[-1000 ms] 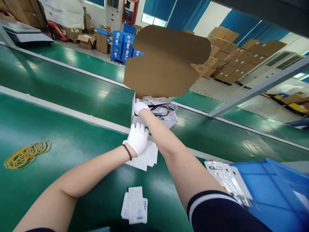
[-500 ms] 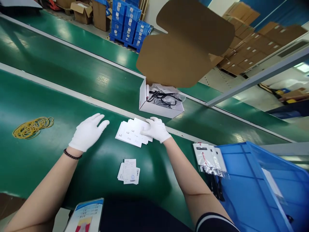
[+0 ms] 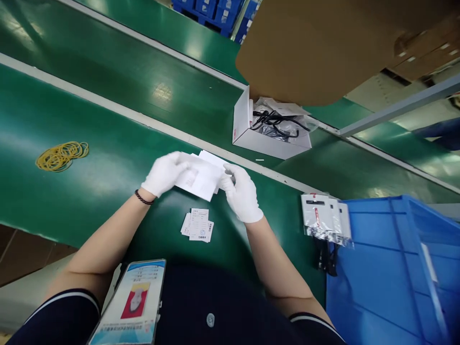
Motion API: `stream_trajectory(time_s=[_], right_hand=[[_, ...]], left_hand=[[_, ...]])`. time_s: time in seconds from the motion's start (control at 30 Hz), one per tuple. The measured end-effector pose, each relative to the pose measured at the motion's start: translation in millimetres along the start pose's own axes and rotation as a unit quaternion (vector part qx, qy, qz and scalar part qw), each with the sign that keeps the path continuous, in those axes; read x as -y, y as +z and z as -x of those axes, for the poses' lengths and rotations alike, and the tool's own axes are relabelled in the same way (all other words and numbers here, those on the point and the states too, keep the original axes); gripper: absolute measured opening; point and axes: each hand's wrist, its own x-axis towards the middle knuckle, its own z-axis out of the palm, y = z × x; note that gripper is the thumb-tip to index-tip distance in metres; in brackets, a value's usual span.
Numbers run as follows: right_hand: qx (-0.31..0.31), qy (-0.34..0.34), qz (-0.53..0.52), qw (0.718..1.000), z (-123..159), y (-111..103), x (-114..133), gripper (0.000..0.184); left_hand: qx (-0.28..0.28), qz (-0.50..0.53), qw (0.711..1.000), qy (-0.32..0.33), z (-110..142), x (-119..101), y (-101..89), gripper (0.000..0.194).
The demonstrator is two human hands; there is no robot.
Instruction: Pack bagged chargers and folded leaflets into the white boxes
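From where I stand, the thin white booklet (image 3: 199, 180) is directly btwn the two gloved hands, a little above the green bench (image 3: 104, 203) or resting on it, I can't tell which. Its long axis goes approx. from L hand (image 3: 163, 173) to R hand (image 3: 241, 192), w/ the right end sloping slightly toward the person's body. The L hand is closed on the left end, thumb over the upper face; the fingers behind are mostly hidden. The R hand is curled at the right end, w/ a visible gap btwn thumb and forefinger; I can't tell if it pinches the edge or only touches it. More white sheets (image 3: 212, 158) show just behind the booklet, on its far side. The open white box (image 3: 273, 143) is beyond the pale rail (image 3: 168, 131), ahead and to the right, so R hand is the nearer one to it, well apart though; black cables (image 3: 275, 120) lie inside. On the body side, the small printed slips (image 3: 199, 225) lie near, below the booklet, approx. midway btwn both wrists, untouched.
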Motion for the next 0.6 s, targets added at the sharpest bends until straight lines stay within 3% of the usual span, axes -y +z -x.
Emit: stream_trajectory(time_s=[0.1, 0.2, 0.23, 0.37, 0.4, 0.5, 0.6], right_hand=[[0.099, -0.067, 0.07, 0.99, 28, 14, 0, 0.042], [0.192, -0.094, 0.128, 0.969, 52, 28, -1, 0.068], [0.192, -0.093, 0.129, 0.968, 57, 31, -1, 0.065], [0.2, -0.058, 0.001, 0.978, 66, 24, 0, 0.008], [0.204, -0.032, -0.047, 0.977, 65, 18, 1, 0.01], [0.147, 0.05, -0.156, 0.975, 60, 2, 3, 0.017], [0.037, 0.083, -0.173, 0.981, 52, -3, 7, 0.018]], left_hand=[[-0.135, 0.044, 0.989, -0.037, -3, 20, -14.9, 0.021], [-0.181, 0.123, 0.975, -0.04, -3, 35, -21.3, 0.026], [-0.183, 0.145, 0.972, -0.031, -3, 38, -20.7, 0.03], [-0.192, 0.178, 0.965, 0.021, 3, 35, -12.6, 0.038], [-0.192, 0.18, 0.964, 0.033, 6, 32, -10.2, 0.039], [-0.148, 0.18, 0.972, 0.041, 17, 16, -0.7, 0.041], [-0.003, 0.196, 0.98, 0.036, 33, -2, 14.4, 0.043]])
